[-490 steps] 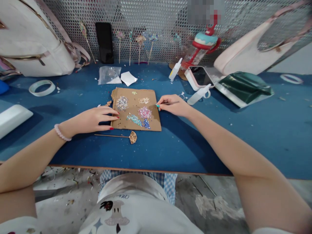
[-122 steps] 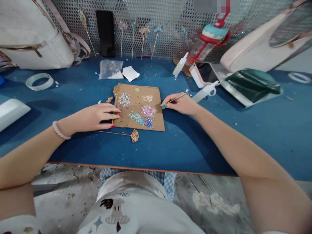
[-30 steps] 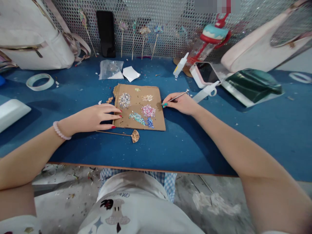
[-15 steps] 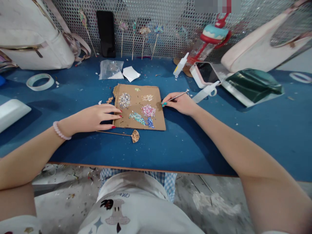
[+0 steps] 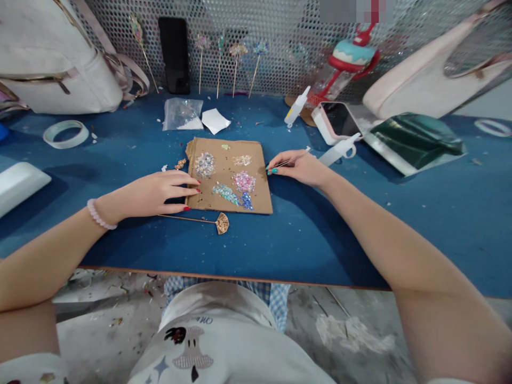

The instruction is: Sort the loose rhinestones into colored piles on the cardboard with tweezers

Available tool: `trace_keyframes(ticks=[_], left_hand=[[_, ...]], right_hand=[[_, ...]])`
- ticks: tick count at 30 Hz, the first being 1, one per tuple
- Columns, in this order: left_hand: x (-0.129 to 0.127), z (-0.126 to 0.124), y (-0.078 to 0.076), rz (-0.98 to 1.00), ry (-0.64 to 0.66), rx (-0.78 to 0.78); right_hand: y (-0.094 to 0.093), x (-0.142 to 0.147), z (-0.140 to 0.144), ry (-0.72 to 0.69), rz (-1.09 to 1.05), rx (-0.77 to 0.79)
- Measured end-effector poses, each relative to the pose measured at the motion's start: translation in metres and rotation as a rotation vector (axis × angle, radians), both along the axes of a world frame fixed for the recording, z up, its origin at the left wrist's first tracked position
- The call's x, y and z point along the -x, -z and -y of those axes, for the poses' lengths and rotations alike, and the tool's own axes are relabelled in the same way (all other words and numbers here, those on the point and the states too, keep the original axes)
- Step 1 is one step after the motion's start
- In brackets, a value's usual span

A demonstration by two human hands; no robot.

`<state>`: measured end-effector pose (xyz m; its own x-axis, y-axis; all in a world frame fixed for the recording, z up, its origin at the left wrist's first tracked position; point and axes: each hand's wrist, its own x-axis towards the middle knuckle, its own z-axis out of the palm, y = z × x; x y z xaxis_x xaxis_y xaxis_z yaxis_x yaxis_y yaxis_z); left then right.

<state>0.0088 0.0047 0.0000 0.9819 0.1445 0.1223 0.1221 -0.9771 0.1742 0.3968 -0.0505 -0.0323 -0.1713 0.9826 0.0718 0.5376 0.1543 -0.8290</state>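
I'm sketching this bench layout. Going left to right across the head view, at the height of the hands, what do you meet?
Left hand → cardboard with bead piles → right hand holding a pick → green pouch.

Left hand (image 5: pixel 154 193) flat; right hand (image 5: pixel 298 167) pinched.

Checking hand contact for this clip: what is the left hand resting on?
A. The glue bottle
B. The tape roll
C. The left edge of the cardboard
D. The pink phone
C: the left hand lies flat with its fingertips on the left edge of the cardboard, which carries small heaps of sequins; the right hand holds a thin metal tool at the cardboard's right edge.
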Motion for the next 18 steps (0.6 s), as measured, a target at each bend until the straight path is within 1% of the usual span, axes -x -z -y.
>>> trace_keyframes(ticks=[8,18], left_hand=[[-0.0003,0.0000,0.0001,0.010,0.010,-0.013],[-0.0011,-0.0002,0.0001,0.027,0.026,-0.027]], right_hand=[[0.0041,-0.0019,-0.0037,0.012,0.003,0.007],[0.0022,-0.0001,-0.0027,0.004,0.044,-0.002]])
